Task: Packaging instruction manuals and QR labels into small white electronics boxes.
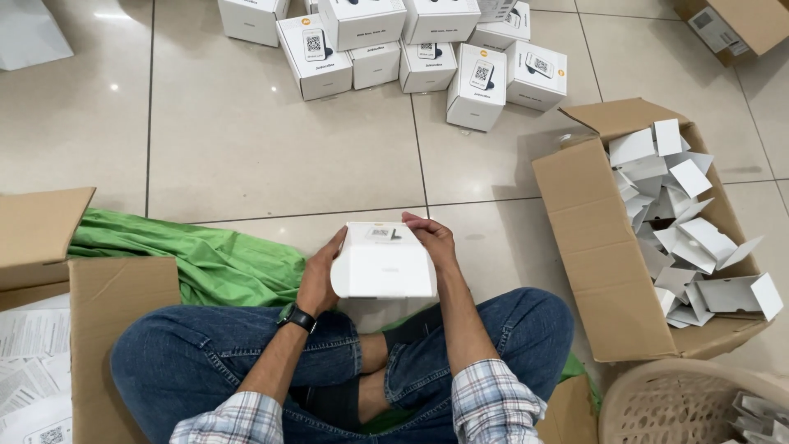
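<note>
The person sits cross-legged on the tiled floor (246, 123), holding a small white box (384, 261) above the lap. The left hand (319, 275) grips its left side, the right hand (431, 240) clasps its top right corner. A green cloth (197, 255) lies beneath. To the right, an open cardboard carton (604, 263) holds white inserts (678, 238). Stacked white boxes (394, 49) sit along the floor's far edge.

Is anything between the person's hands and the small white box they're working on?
Nothing visible. The left hand grips the left side of the white box and the right hand holds its upper right edge, both in direct contact. The box is held above the crossed legs, apart from the green cloth and the cardboard carton of white inserts.
</note>
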